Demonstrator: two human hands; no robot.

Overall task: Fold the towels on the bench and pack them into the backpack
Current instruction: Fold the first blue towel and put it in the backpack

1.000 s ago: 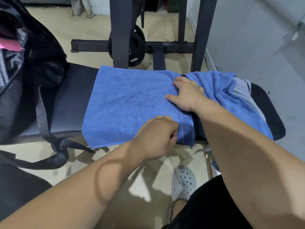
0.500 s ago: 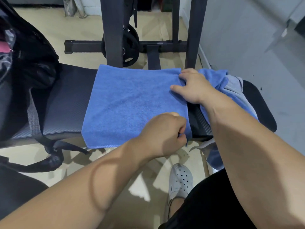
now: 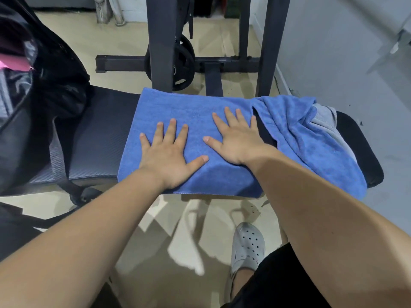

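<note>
A flat, folded blue terry towel (image 3: 189, 112) lies across the middle of the black padded tabletop (image 3: 100, 134) of a gym bench, and its near edge hangs a little over the front of the pad. The left hand (image 3: 169, 156) and the right hand (image 3: 235, 141) both rest on top of this towel, palms down. The left hand lies on the near left part, its fingers straight and spread, the thumb pointing to the right. The right hand lies close to the right edge of the towel, also flat with spread fingers; neither hand grips anything. The two hands are near each other but do not touch. Just to the right of the folded towel a second blue towel (image 3: 295, 134) lies crumpled on the same pad and hangs over its front edge, and a piece of light grey cloth (image 3: 324, 116) shows partly under it at the far right. At the left end of the tabletop stands a black backpack (image 3: 51, 85), well apart from the hands; something pink (image 3: 13, 63) shows in it at the left edge of the view. Behind the bench stand dark metal rack posts (image 3: 160, 41) with a black weight plate (image 3: 184, 65) low between them. On the beige floor (image 3: 115, 45) below, the person's foot wears a grey perforated clog (image 3: 248, 247).
</note>
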